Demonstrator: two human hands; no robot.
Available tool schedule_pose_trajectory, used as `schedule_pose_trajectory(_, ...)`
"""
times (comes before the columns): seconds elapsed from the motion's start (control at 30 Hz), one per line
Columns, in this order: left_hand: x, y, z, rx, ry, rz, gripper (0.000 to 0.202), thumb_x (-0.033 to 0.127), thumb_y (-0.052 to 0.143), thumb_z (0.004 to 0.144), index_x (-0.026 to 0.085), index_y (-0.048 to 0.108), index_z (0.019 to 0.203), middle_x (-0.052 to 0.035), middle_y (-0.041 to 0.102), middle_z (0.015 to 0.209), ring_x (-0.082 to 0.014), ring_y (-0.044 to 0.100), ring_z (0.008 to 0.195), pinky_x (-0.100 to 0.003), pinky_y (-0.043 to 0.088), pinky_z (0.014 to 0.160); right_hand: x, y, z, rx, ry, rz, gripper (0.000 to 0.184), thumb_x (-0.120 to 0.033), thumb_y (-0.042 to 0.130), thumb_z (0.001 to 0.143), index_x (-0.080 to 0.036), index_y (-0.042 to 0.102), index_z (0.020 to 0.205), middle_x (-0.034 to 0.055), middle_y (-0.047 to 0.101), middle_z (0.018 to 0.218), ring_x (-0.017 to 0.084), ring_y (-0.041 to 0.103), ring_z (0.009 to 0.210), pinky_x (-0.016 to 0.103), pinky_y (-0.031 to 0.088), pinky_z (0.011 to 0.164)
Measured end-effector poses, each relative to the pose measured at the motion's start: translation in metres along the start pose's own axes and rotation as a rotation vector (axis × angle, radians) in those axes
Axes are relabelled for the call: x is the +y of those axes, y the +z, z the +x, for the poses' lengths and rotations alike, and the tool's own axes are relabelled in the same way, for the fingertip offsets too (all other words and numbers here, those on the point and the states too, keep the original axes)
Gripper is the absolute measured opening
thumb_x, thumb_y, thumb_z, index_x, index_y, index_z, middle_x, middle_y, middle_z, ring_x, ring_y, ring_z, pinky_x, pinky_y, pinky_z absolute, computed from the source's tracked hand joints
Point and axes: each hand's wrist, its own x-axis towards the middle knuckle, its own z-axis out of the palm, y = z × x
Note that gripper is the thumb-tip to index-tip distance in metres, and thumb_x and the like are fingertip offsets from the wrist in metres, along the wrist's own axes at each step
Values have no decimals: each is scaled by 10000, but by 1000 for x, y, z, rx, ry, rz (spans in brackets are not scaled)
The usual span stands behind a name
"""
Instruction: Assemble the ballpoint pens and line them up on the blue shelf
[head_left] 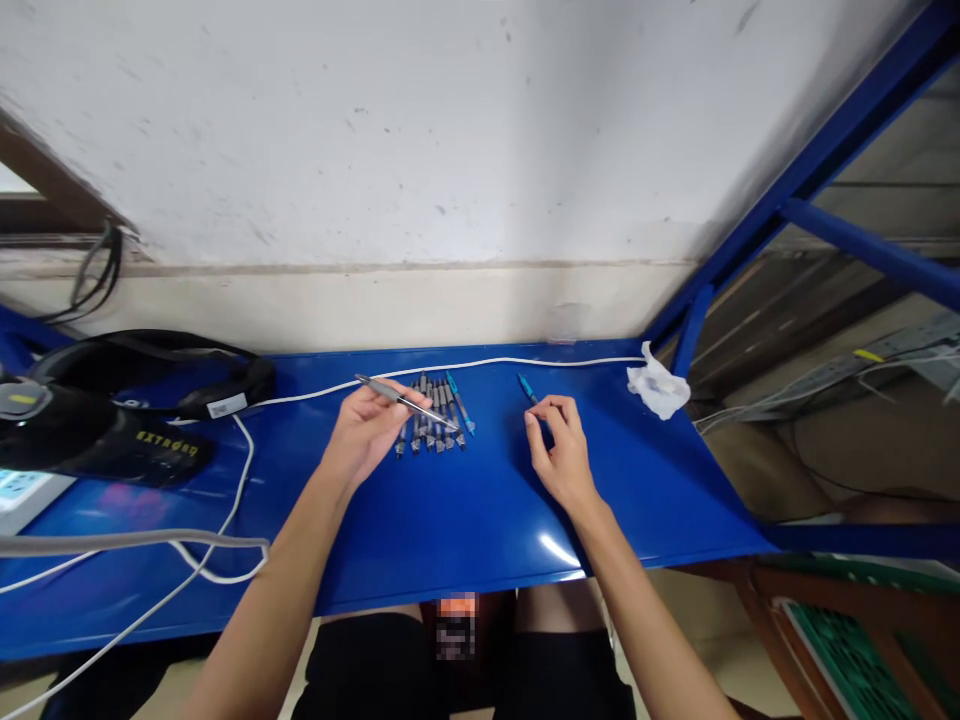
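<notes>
Held in my left hand [371, 428] is a grey pen [397, 396] with a shiny tip half, raised and slanting over a row of pens. That row of several dark pens [431, 420] lies side by side on the blue table [450, 520], with a blue pen [460, 404] along its right side. Over to the right, my right hand [559, 450] has its fingers closed at the lower end of another blue pen [527, 388]. The upper part of this pen sticks out beyond the fingertips; the rest is hidden.
Black headphones [150, 350] and a black object with yellow lettering [127, 435] occupy the left end. A white cable [480, 362] runs along the back to a crumpled white tissue [658, 385]. Blue frame bars [795, 180] rise at the right; a wall stands behind.
</notes>
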Motion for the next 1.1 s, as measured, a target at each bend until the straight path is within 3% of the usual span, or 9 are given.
schedule_pose_trajectory(0.1, -13, 8, -1, -38, -98, -1, 288, 227, 1009, 745, 208, 826, 966, -90, 869, 984, -267, 834, 986, -419, 632, 994, -11, 0, 2, -7, -40, 130, 166, -303, 510, 1149, -244, 655, 1203, 115, 683, 1169, 263, 694, 1081, 453, 565, 974)
schedule_pose_trajectory(0.23, -26, 12, 1, -7, -132, 43, 319, 273, 1020, 745, 199, 832, 991, -111, 876, 1032, -310, 827, 1075, -450, 613, 1032, -38, 9, 24, -321, -104, 281, 362, -418, 567, 1147, -263, 535, 1473, 115, 752, 1276, 262, 742, 1089, 451, 580, 1000)
schedule_pose_trajectory(0.3, -31, 11, 4, 21, -107, 44, 310, 288, 1014, 762, 197, 841, 1002, -103, 872, 1062, -272, 817, 1058, -408, 604, 1031, -51, 22, 44, -513, -139, 282, 348, -479, 553, 1155, -253, 573, 1419, 92, 785, 1173, 254, 762, 1009, 402, 587, 915)
schedule_pose_trajectory(0.37, -34, 9, 6, 56, -73, 20, 285, 313, 995, 798, 192, 847, 1010, -88, 863, 1072, -223, 799, 1036, -353, 588, 1031, -59, 41, 64, -621, -204, 242, 331, -459, 401, 1205, -239, 648, 1189, 60, 776, 1013, 215, 742, 855, 338, 549, 812)
schedule_pose_trajectory(0.43, -34, 6, 9, 91, -53, -19, 298, 345, 972, 835, 200, 847, 1063, -81, 849, 1116, -200, 779, 1072, -309, 576, 1013, -60, 64, 77, -558, -229, 205, 373, -464, 359, 1212, -231, 625, 1093, 52, 753, 963, 198, 710, 797, 309, 510, 766)
schedule_pose_trajectory(0.57, -31, -1, 13, 143, -32, -91, 334, 402, 924, 885, 208, 834, 1141, -107, 818, 1222, -221, 748, 1166, -300, 579, 967, -44, 101, 78, -293, -167, 109, 354, -487, 331, 1201, -230, 567, 1143, 22, 708, 829, 194, 657, 650, 288, 438, 648)
schedule_pose_trajectory(0.7, -26, -8, 15, 184, -18, -159, 264, 405, 850, 948, 194, 840, 1106, -114, 812, 1142, -226, 754, 1117, -328, 590, 980, -22, 110, 66, -122, -221, 12, 355, -493, 316, 1186, -221, 544, 1167, 69, 737, 838, 225, 672, 615, 308, 431, 604)
schedule_pose_trajectory(0.87, -23, -8, 13, 122, -27, -114, 260, 398, 803, 987, 195, 834, 1145, -114, 812, 1144, -239, 760, 1127, -357, 595, 1008, -14, 106, 60, -94, -273, 7, 336, -467, 313, 1195, -222, 529, 1272, 110, 778, 964, 248, 740, 717, 324, 496, 642)
schedule_pose_trajectory(1.1, -28, 17, 14, -44, 37, -1, 465, 421, 799, 1014, 256, 717, 1442, -131, 721, 1525, -316, 633, 1479, -507, 441, 1290, -22, 103, 63, -240, -260, 2, 333, -451, 336, 1202, -213, 555, 1284, 78, 785, 945, 228, 738, 712, 297, 448, 638)
